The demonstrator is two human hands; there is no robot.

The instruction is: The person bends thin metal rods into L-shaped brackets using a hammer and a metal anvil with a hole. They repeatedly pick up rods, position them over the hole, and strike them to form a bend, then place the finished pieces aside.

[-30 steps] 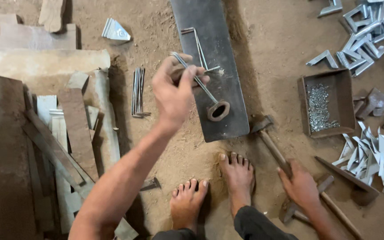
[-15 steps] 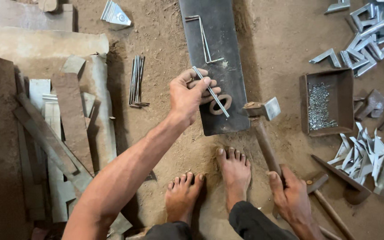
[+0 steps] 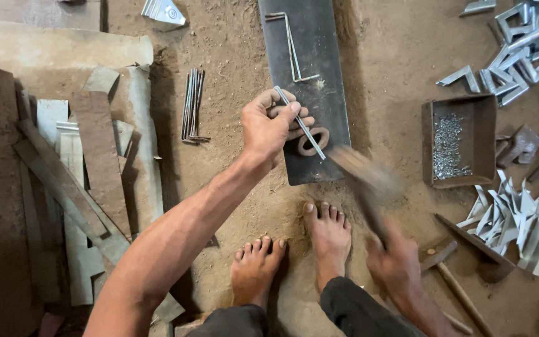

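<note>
Rod held on a steel plate under a swinging hammer, seen from the worker's head.

The left hand (image 3: 272, 125) was closed around a thin metal rod (image 3: 301, 125), pinning it aslant over an oval ring (image 3: 314, 140) on the dark steel plate (image 3: 307, 56). At 4 o'clock from it, the right hand (image 3: 397, 265) gripped a hammer (image 3: 363, 175), whose head was blurred just off the plate's near corner. A rod already bent lay on the plate at 12 o'clock; a bundle of straight rods (image 3: 191, 103) lay on the sand at 9 o'clock. The held rod looked straight, so its bending appeared barely begun, with the bundle left. At 3 o'clock stood a tray (image 3: 460, 106) of small fasteners, with angle brackets (image 3: 519, 50) beyond.
</note>
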